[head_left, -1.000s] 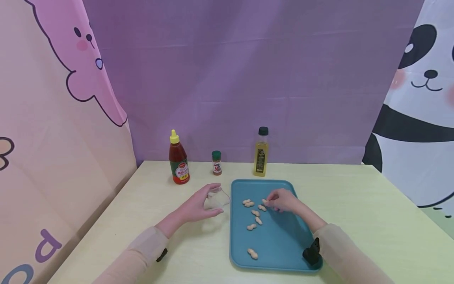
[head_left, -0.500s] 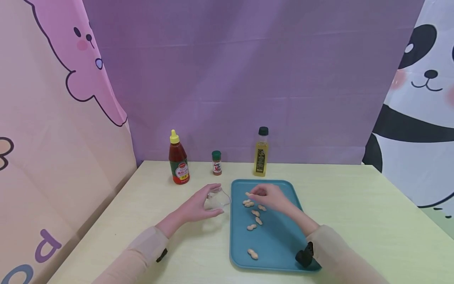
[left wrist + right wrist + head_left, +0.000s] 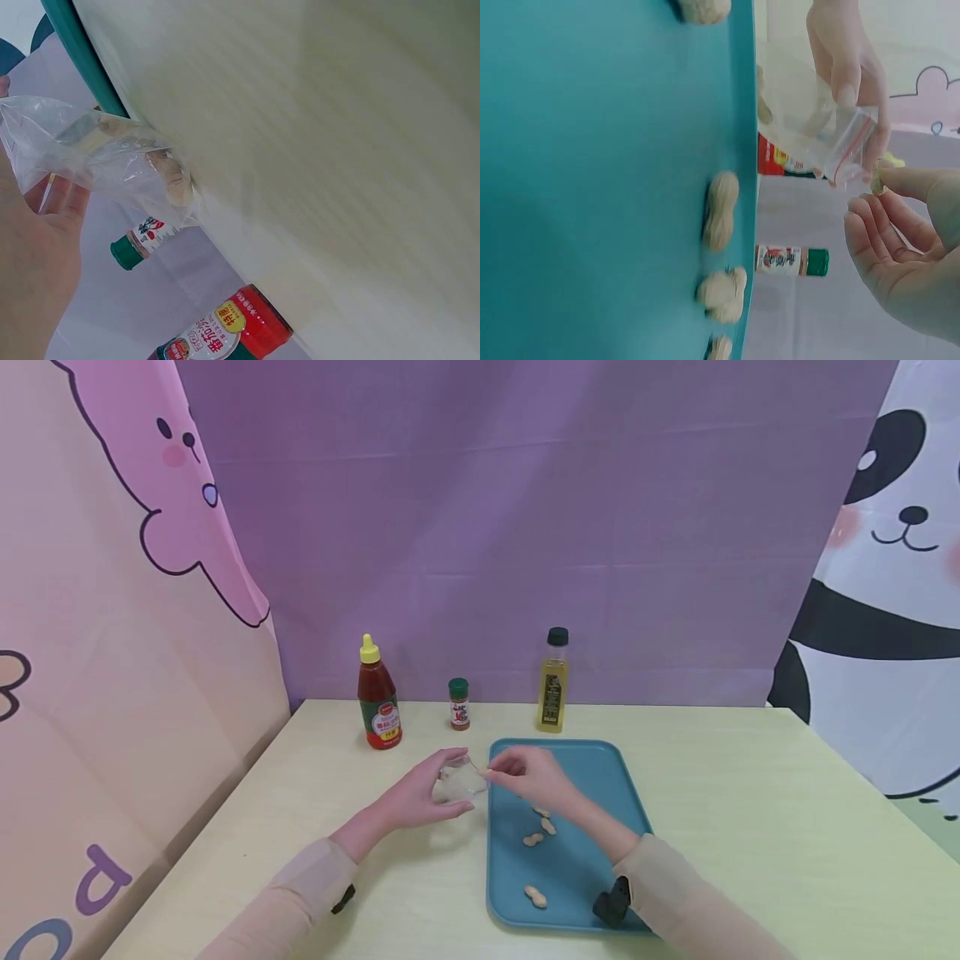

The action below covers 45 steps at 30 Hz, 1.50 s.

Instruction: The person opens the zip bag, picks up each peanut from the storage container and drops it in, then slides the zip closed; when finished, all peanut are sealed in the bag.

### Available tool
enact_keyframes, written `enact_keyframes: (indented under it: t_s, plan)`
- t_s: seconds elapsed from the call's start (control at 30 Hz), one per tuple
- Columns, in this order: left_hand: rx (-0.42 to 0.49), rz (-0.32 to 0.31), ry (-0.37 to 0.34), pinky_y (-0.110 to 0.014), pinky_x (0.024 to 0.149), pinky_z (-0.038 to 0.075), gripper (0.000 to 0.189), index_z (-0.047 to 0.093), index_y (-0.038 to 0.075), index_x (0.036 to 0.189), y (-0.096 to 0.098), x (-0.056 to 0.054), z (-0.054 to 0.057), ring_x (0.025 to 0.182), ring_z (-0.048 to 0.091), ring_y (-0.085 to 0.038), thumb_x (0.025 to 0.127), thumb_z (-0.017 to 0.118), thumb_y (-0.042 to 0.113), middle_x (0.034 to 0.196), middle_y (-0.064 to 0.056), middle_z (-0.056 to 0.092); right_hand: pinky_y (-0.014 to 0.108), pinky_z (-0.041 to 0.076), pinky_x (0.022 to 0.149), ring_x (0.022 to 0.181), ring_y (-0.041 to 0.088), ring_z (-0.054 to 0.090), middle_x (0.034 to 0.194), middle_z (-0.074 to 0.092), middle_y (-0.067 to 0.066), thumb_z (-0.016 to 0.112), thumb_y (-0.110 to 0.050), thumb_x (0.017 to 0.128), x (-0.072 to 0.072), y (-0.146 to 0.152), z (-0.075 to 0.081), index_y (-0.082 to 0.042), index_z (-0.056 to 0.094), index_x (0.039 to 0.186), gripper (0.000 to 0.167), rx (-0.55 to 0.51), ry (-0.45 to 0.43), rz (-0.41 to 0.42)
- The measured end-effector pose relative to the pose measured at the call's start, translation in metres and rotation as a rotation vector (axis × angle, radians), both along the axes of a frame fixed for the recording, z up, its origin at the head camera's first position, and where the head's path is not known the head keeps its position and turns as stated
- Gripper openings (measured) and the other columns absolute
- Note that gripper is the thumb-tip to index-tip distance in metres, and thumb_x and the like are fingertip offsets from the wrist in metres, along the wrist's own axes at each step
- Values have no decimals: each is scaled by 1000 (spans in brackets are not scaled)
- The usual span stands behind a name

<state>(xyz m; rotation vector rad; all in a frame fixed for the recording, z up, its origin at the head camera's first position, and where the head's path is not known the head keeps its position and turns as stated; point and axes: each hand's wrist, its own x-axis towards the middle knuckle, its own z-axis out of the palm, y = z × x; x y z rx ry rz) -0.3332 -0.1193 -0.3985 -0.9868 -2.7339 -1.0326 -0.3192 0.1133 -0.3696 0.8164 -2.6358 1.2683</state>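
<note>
A clear plastic zip bag (image 3: 459,783) is held by my left hand (image 3: 416,795) just left of the tray, its mouth spread between thumb and fingers. Through the plastic in the left wrist view, a peanut (image 3: 171,178) shows in the bottom of the bag (image 3: 112,146). My right hand (image 3: 536,779) pinches an unshelled peanut (image 3: 877,180) between thumb and fingertips, right at the bag's mouth. Below that hand lies the blue tray (image 3: 600,843) with several more peanuts, such as the peanut (image 3: 535,896) near its front; the right hand covers part of the group.
Along the table's back edge stand a red sauce bottle (image 3: 381,706) with a yellow cap, a small green-capped seasoning jar (image 3: 459,706) and an oil bottle (image 3: 552,689). A purple cloth (image 3: 487,527) hangs behind. Pale table surface (image 3: 750,827) extends right of the tray.
My right hand has lifted a peanut from the tray and carried it left to the mouth of the bag. The left hand and bag have stayed in place.
</note>
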Motion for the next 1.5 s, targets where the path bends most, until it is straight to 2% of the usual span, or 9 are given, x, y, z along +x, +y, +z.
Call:
enact_keyframes:
  t_s: [0.17,0.57,0.87,1.17,1.5]
  plan:
    - [5,-5,5,-40,102,44,82,31,16,144,0,0,-1,129,44,-17,79,71,46,141,1,46,22,51,62,72,9,59,84,68,-1,67,-27,86,1,-11,1,-11,71,97,20,7,18,2]
    - [-8,8,-15,-39,101,45,81,30,18,144,0,0,0,128,45,-17,80,72,44,141,2,46,21,50,60,71,12,58,83,67,2,68,-18,86,1,-15,0,-3,70,100,20,15,15,2]
    - [0,-6,-5,-38,102,45,80,31,17,144,0,0,0,127,46,-17,80,72,42,140,1,47,21,51,61,72,11,60,84,68,2,68,-17,86,0,-12,-1,-8,70,97,15,13,4,9]
    - [-4,-6,6,-38,103,43,80,31,16,144,1,-1,1,128,45,-16,81,70,45,141,2,47,23,52,62,75,13,62,88,69,4,66,-16,87,-4,9,1,-7,70,98,15,22,0,-37]
    - [-3,9,-15,-38,103,44,80,32,17,144,0,-1,-1,129,44,-16,80,70,46,141,3,46,26,52,65,79,15,62,90,70,4,66,-19,87,-5,43,-7,-6,69,99,19,60,-11,-97]
